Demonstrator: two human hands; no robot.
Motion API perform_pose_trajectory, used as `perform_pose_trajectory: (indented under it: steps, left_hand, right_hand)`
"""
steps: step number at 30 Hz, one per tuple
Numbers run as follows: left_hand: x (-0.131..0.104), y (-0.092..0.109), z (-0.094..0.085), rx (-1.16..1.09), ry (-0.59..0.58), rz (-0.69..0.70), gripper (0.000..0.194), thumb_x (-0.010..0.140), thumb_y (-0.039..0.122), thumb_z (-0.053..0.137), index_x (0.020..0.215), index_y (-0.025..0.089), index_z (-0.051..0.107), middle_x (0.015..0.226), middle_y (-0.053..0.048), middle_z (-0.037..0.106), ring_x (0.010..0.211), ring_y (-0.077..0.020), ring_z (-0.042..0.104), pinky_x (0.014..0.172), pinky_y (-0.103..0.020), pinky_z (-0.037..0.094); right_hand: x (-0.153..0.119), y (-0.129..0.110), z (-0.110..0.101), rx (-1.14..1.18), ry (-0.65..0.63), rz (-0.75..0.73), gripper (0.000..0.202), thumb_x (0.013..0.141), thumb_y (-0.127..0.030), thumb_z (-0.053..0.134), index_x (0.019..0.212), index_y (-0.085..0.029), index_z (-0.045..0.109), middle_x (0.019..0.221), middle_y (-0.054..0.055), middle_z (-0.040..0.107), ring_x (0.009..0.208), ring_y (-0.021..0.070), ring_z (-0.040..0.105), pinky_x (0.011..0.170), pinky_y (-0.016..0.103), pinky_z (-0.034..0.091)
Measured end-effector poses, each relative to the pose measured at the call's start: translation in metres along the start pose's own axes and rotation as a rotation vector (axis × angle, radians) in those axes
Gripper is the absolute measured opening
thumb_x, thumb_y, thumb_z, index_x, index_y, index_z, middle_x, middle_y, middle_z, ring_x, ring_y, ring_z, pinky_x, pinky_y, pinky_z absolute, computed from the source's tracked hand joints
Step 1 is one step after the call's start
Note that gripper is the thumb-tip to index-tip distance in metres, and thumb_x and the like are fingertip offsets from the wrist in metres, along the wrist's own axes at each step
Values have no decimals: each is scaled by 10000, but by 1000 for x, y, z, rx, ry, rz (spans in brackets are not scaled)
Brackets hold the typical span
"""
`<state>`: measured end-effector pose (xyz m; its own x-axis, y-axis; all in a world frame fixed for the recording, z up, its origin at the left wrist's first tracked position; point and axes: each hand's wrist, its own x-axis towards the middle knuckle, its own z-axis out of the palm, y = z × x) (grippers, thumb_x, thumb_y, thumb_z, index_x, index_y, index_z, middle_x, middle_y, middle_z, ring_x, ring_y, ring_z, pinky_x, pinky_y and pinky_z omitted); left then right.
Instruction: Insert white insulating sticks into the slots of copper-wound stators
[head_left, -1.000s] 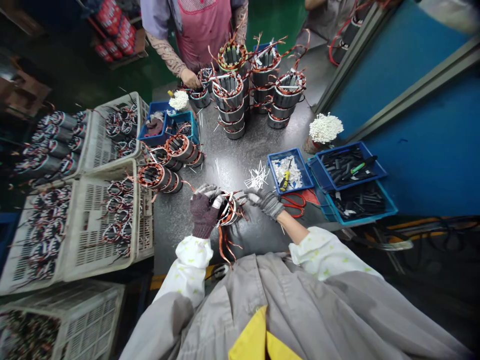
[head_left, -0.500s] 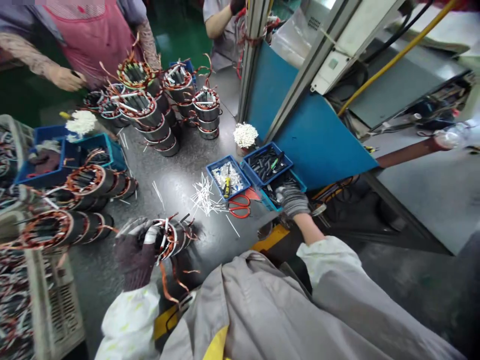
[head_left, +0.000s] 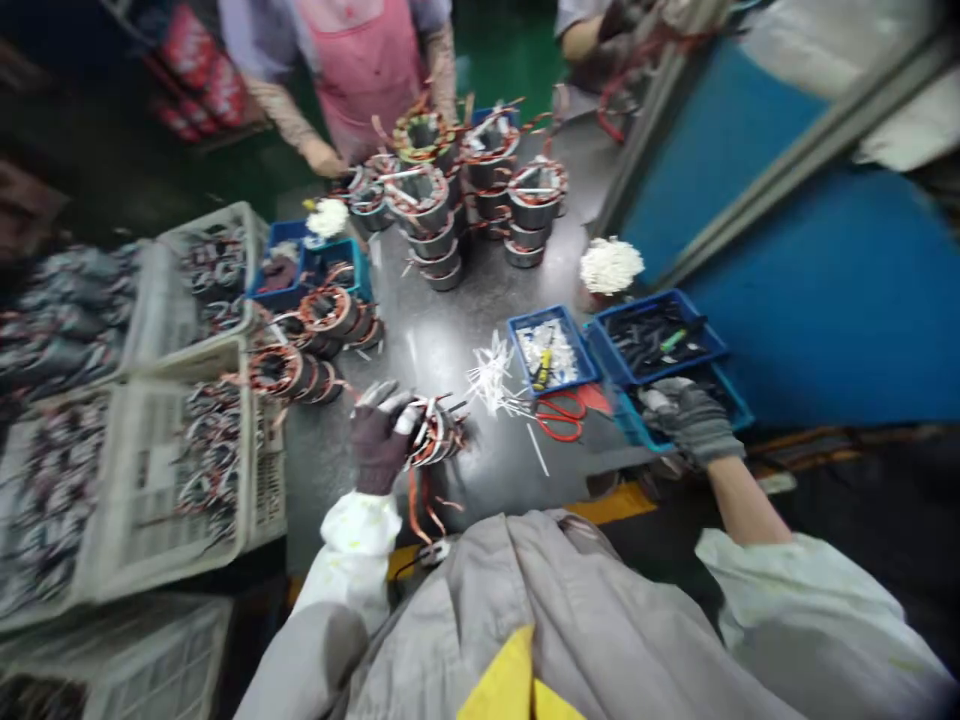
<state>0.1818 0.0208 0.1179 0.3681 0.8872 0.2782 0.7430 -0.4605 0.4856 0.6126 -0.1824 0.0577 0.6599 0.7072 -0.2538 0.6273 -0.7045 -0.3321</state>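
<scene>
The left hand [head_left: 379, 440], in a dark maroon knitted glove, was closed around the near end of a round steel motor stator wound with copper coils [head_left: 433, 432], fingers wrapped over its rim and thumb side pressed against it, so that the stator lay tipped on its side on the grey metal counter [head_left: 480, 480], just in front of the person; that grip seemed meant to keep the round body from rolling and to turn its open face with the loose copper leads toward the wearer. The right hand [head_left: 691, 418], in a grey knitted glove, reached well away to the right, resting on the near edge of a blue plastic bin of black sleeves [head_left: 660, 345]; its fingers looked curled downward, but motion blur hid whether they pinched anything, so I cannot tell. Between the two hands lay a loose heap of thin white plastic strips [head_left: 491, 375] and red-handled scissors [head_left: 561, 412], beside a smaller blue plastic tray of white pieces [head_left: 551, 350], all kept near, probably so one hand could fetch while the other steadied. Farther off stood stacks of finished wound stators [head_left: 480, 190], and a co-worker in a pink apron [head_left: 367, 70] stood at the far end.
</scene>
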Motion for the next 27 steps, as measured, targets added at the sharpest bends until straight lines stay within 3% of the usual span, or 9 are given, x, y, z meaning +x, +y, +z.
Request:
perform_pose_trajectory:
  steps: [4,7,9,11,17,22,24,27]
  left_hand:
    - [-4,-12,5,-43,57,-43,232,931,401,646,1019,233,780,1290,-113,759,1344,-319,633,1183,-539,472]
    - [-7,-14,7,-73,104,-81,195,901,395,665,944,226,751,1230,-132,771,1296,-330,660,1135,-546,504]
    - [-7,-14,7,-86,109,-80,177,888,384,665,917,226,741,1205,-132,776,1275,-333,670,1120,-546,512]
    - [-6,-14,8,-100,112,-68,175,889,381,659,910,226,737,1189,-131,780,1268,-332,673,1129,-544,507]
    - [-3,-14,5,-106,77,-42,203,913,395,660,972,226,756,1213,-117,780,1308,-327,652,1163,-543,485]
    - [-3,-19,6,-154,35,2,227,913,391,699,1061,238,777,1256,-104,776,1326,-315,645,1188,-548,468]
    - [-4,-24,10,-209,52,-59,221,918,364,690,1077,232,769,1303,-111,761,1353,-304,635,1189,-542,478]
    - [-5,-32,17,-283,65,-144,193,913,336,680,1048,221,758,1300,-120,757,1353,-290,641,1161,-525,514]
  right_hand:
    - [-29,-101,38,584,-45,-370,309,956,-402,564,1067,-233,798,1057,110,822,975,286,773,924,434,615]
    - [-39,-178,59,707,-69,-577,253,952,-384,618,1030,-265,827,1047,70,831,1000,265,770,964,421,611]
    - [-36,-209,67,716,-80,-642,228,959,-345,638,1038,-269,837,1056,58,831,1010,248,763,977,407,606]
    - [-30,-222,72,693,-98,-680,214,959,-303,661,1064,-267,844,1071,54,828,1023,240,754,988,401,601]
    - [-21,-230,73,580,-137,-780,255,980,-236,661,1150,-292,842,1175,54,802,1102,239,730,1032,405,584]
    - [-16,-247,68,598,-260,-858,220,981,-230,654,1105,-238,835,1096,78,796,1060,229,726,1008,386,580]
    - [-17,-248,69,665,-335,-851,242,1002,-291,633,1147,-222,813,1071,78,792,997,218,731,943,375,598]
    - [-23,-244,75,775,-396,-715,367,1067,-408,486,1125,-207,788,933,65,775,789,189,715,771,339,609]
